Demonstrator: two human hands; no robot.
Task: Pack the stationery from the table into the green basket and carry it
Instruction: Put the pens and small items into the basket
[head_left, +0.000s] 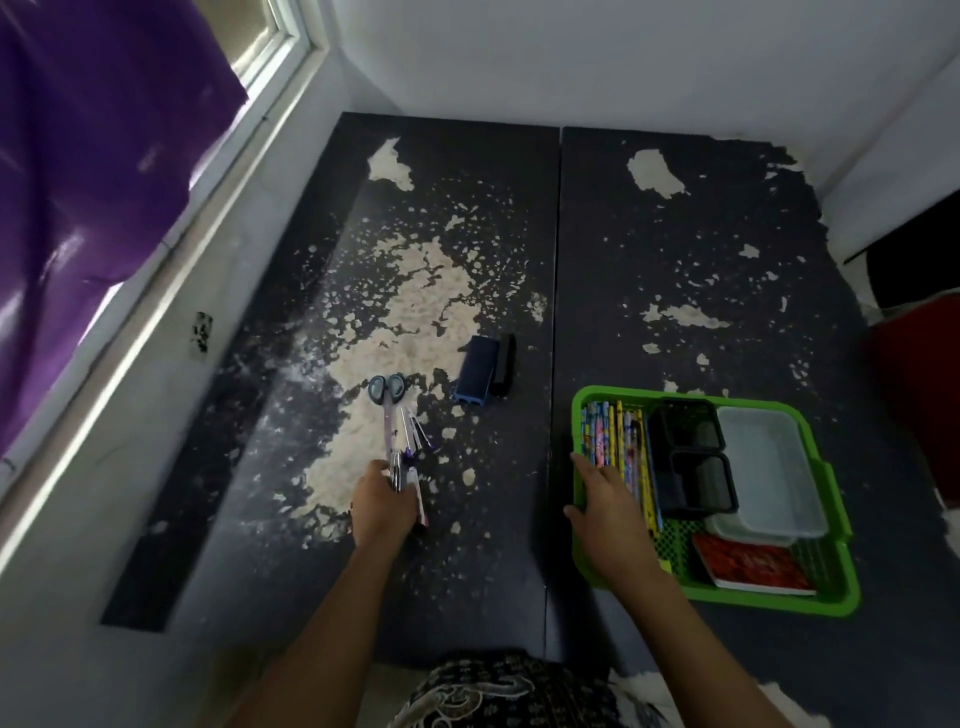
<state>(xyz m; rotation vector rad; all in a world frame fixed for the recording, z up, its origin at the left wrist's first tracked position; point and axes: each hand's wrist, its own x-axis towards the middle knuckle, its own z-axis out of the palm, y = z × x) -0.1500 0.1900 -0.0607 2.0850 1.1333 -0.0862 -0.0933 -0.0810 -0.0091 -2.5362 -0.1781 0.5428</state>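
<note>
Left hand (384, 506), grip clenched on a bundle of pens (410, 467) and the scissors (388, 410) above the worn tabletop (675, 270). Right hand (605, 499), grip released, fingers resting on the pencils (623, 441) inside the green basket (779, 605). Blue stapler (475, 370) lies beyond on the tabletop.

Both forearms are extended forward. The left hand (383, 498) is curled closed in a grip. The right hand (602, 488) is laid flat, fingers (582, 462) straight.

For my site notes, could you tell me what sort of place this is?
Probably a room in a home: a worn, peeling dark table set in a corner, a window with a purple curtain.
</note>
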